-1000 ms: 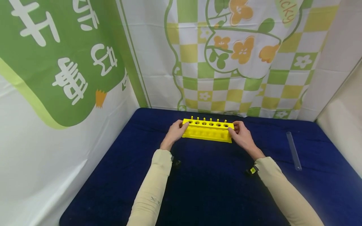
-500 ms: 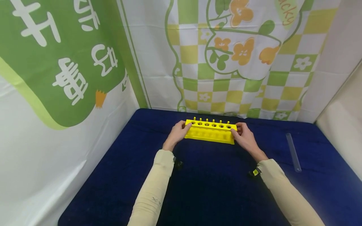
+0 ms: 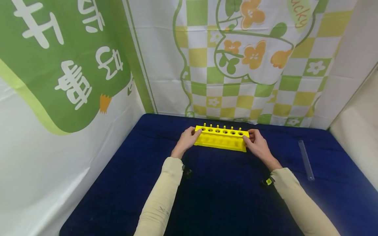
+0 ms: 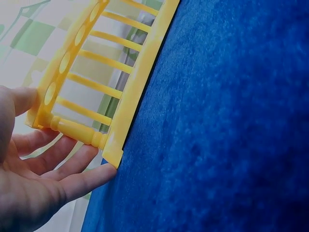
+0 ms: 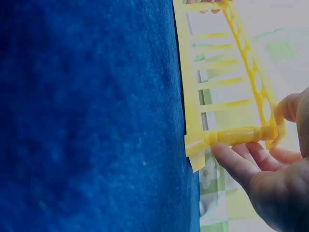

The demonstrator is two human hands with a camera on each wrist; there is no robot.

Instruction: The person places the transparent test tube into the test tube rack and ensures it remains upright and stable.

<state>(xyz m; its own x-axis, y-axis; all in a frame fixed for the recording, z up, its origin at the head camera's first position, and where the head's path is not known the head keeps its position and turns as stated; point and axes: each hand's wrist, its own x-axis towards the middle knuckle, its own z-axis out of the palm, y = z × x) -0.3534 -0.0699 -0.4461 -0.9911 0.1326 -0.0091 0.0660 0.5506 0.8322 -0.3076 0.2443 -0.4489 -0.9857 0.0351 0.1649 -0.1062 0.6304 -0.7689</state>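
A yellow test tube rack [image 3: 220, 141] with a row of round holes and upright pegs stands near the back of the table. My left hand [image 3: 186, 140] grips its left end, thumb on the top bar. In the left wrist view, the fingers of that hand [image 4: 43, 179] lie around the turned end post. The right end is held by my right hand [image 3: 258, 146], its thumb at the top corner. Fingers of the right hand [image 5: 275, 179] curl by the other end post in the right wrist view. No tubes sit in the holes.
A clear test tube [image 3: 306, 160] lies on the dark blue cloth [image 3: 224, 196] to the right of the right hand. Behind the table hangs a patterned curtain [image 3: 230, 91], and a white and green one [image 3: 112, 131] borders the left side.
Both hands have shifted the rack a little to the right and slightly nearer. Their hold on its ends looks the same. The clear test tube stays on the cloth.
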